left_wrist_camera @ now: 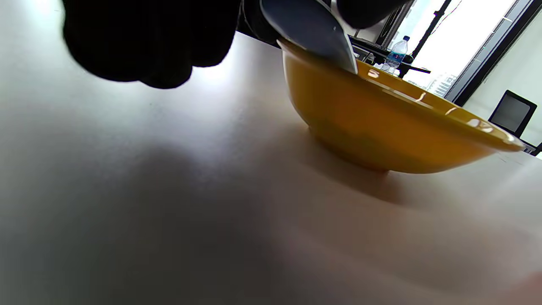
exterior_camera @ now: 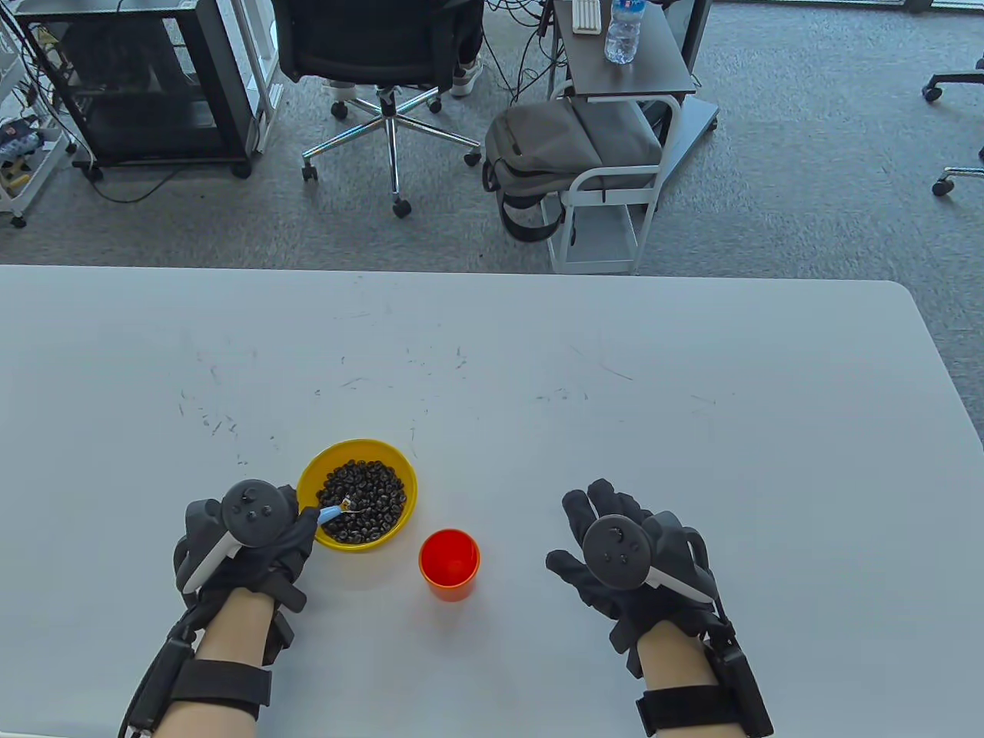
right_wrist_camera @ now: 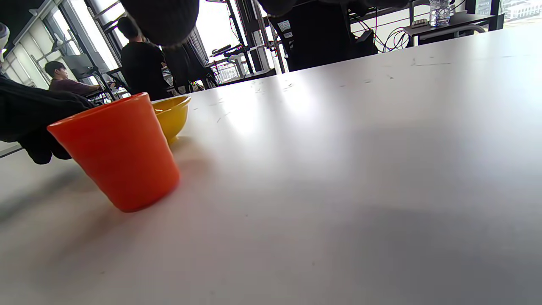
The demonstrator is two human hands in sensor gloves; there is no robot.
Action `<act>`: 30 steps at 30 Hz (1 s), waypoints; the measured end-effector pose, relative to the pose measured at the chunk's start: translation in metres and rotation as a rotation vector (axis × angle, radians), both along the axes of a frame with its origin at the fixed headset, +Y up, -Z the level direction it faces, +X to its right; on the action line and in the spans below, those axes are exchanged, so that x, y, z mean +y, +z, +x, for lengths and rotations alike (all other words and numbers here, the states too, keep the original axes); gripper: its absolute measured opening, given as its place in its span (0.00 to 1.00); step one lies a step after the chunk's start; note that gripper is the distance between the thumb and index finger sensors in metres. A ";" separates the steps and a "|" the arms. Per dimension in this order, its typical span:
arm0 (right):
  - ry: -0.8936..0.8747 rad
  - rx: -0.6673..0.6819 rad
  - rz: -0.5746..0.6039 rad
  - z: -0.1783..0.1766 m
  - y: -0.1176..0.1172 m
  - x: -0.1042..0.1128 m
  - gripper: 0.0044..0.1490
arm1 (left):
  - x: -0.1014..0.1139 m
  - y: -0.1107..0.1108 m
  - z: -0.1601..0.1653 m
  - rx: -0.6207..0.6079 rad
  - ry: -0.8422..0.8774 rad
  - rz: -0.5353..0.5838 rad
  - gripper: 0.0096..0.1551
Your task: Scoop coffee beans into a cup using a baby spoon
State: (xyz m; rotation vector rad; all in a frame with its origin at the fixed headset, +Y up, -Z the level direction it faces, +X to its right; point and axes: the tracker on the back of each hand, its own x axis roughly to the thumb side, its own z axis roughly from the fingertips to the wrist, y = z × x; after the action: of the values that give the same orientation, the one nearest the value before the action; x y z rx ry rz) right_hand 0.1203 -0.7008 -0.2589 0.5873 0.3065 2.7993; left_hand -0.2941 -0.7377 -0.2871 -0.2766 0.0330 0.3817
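Observation:
A yellow bowl [exterior_camera: 313, 477] holding coffee beans [exterior_camera: 369, 492] sits on the white table. My left hand [exterior_camera: 254, 538] grips a baby spoon [exterior_camera: 334, 513] with a light blue handle; its tip lies among the beans. In the left wrist view the spoon handle [left_wrist_camera: 313, 29] crosses the bowl's rim [left_wrist_camera: 381, 114]. An empty orange cup [exterior_camera: 450, 563] stands upright right of the bowl; it also shows in the right wrist view [right_wrist_camera: 120, 154]. My right hand [exterior_camera: 623, 550] lies open, fingers spread, to the right of the cup, holding nothing.
The table's far edge [exterior_camera: 461, 270] and right edge [exterior_camera: 945, 369] border carpet. Beyond stand an office chair [exterior_camera: 384, 61], a grey backpack [exterior_camera: 553, 146] on a white cart and a black shelf [exterior_camera: 138, 84].

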 end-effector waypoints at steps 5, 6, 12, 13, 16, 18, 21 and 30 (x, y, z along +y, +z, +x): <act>-0.004 0.002 -0.002 0.000 -0.001 0.001 0.51 | -0.007 -0.001 -0.001 0.041 0.126 -0.040 0.37; -0.006 0.000 -0.003 0.001 -0.001 0.001 0.51 | -0.007 -0.001 -0.001 0.049 0.133 -0.029 0.37; -0.015 -0.005 -0.007 0.002 -0.001 0.001 0.51 | -0.007 -0.001 -0.003 0.067 0.146 0.001 0.35; -0.015 -0.005 -0.006 0.002 -0.001 0.001 0.51 | -0.005 -0.001 -0.004 0.071 0.153 0.015 0.34; -0.021 -0.004 -0.005 0.002 -0.001 0.001 0.51 | 0.003 0.001 -0.005 0.074 0.157 0.068 0.32; -0.024 -0.004 -0.003 0.002 -0.001 0.001 0.51 | 0.010 0.003 -0.006 0.077 0.151 0.117 0.32; -0.025 -0.004 -0.003 0.002 -0.001 0.001 0.51 | 0.019 0.006 -0.005 0.057 0.069 0.198 0.30; -0.019 -0.004 0.021 0.003 0.000 0.003 0.50 | 0.020 0.008 -0.014 0.098 0.156 0.201 0.25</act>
State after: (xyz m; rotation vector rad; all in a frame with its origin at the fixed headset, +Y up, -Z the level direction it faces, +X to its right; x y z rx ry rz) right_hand 0.1237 -0.6978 -0.2592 0.5855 0.2695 2.7885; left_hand -0.3085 -0.7178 -0.2791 -0.0615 0.0689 0.5499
